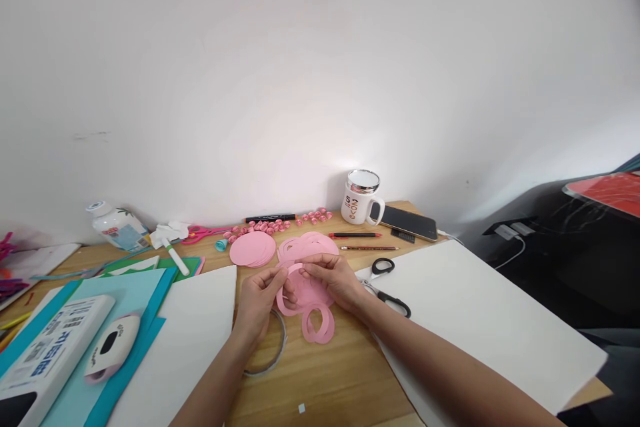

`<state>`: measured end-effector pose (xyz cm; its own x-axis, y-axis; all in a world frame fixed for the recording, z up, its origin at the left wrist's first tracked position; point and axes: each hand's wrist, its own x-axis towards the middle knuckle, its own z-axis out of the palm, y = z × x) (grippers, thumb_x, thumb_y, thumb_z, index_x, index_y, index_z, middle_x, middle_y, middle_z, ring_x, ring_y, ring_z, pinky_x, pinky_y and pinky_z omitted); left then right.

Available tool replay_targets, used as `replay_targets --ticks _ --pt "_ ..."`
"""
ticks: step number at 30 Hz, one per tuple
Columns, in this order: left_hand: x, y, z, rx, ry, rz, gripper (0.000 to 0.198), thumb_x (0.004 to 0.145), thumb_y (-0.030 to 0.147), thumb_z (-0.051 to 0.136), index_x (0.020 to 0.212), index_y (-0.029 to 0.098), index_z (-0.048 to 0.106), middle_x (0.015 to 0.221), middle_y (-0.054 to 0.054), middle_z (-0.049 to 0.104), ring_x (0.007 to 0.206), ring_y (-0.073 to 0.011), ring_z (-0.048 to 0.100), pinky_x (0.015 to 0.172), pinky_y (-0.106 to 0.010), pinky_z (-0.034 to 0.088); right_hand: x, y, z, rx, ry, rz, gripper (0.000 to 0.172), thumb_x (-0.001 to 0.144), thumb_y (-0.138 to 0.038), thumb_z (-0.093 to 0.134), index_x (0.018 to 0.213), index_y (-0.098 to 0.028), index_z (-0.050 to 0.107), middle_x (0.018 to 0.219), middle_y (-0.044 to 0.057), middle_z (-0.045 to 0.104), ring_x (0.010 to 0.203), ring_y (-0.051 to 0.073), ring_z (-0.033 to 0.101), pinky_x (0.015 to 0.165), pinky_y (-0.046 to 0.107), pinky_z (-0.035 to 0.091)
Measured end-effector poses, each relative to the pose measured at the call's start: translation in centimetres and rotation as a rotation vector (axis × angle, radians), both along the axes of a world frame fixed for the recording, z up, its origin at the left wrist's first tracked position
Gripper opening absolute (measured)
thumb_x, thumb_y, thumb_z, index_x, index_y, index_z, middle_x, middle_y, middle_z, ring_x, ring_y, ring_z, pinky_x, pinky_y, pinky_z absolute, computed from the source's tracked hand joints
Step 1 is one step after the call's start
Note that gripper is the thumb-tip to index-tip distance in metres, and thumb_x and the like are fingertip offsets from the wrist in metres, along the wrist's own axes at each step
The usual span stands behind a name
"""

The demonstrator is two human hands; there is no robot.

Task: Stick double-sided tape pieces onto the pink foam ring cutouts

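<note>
My left hand [259,299] and my right hand [336,275] come together over the wooden table, thumbs and fingers pinching a thin pink paper ring [296,267] between them. Part of the ring is hidden behind my fingers. Beneath it lie more pink paper pieces, with cut paper rings [327,332] just in front. Beyond my hands are a stack of pink paper circles [253,249] and a pile of pink paper pieces [317,243]. Black-handled scissors [395,302] rest beside my right forearm. A roll of tape [283,347] is partly covered by my left wrist.
Small rolled pink pieces [263,227] and a marker [270,217] lie near the wall. A white mug [356,203], phone [410,222], pen [355,235] and pencil [370,248] are behind. White sheets [480,307] flank my arms. Coloured paper [145,307] and a bottle [120,227] are left.
</note>
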<state>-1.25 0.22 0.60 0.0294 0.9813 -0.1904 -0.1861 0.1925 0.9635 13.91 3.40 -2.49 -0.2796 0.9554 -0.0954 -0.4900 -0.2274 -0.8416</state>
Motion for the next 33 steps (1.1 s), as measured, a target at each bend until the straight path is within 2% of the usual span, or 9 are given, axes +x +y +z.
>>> replay_targets --ticks 6,20,29,33 --pt "-0.07 -0.02 0.05 0.001 0.012 -0.021 0.024 0.066 0.034 0.068 0.057 0.012 0.062 0.046 -0.001 0.060 0.040 -0.0103 0.052 0.042 -0.021 0.045 0.03 0.20 -0.24 -0.035 0.023 -0.048 0.022 0.051 -0.023 0.079 0.069 -0.015 0.069 0.064 0.001 0.068 0.056 0.010 0.059 0.062 0.024 0.046" --pt "-0.05 -0.19 0.06 0.008 0.010 -0.036 0.024 0.067 0.034 0.067 0.057 0.012 0.061 0.046 -0.001 0.060 0.040 -0.0104 0.052 0.044 -0.021 0.045 0.00 0.00 0.37 0.007 -0.057 -0.071 0.019 0.052 -0.026 0.079 0.061 -0.014 0.066 0.053 -0.001 0.063 0.049 0.008 0.053 0.055 0.022 0.044" --pt "-0.01 -0.14 0.25 -0.007 0.028 -0.008 0.025 0.065 0.036 0.067 0.058 0.013 0.062 0.047 -0.001 0.061 0.040 -0.0112 0.053 0.044 -0.022 0.045 -0.04 0.04 0.10 -0.035 -0.010 -0.046 0.023 0.052 -0.026 0.078 0.071 -0.016 0.070 0.065 0.001 0.068 0.057 0.010 0.058 0.062 0.025 0.046" --pt "-0.01 -0.16 0.07 -0.008 0.037 -0.011 0.025 0.065 0.037 0.067 0.058 0.013 0.062 0.047 -0.001 0.061 0.040 -0.0120 0.055 0.043 -0.022 0.044 -0.05 0.10 -0.05 -0.034 0.014 -0.058 0.023 0.051 -0.024 0.079 0.070 -0.015 0.069 0.063 0.002 0.067 0.057 0.011 0.059 0.061 0.025 0.046"
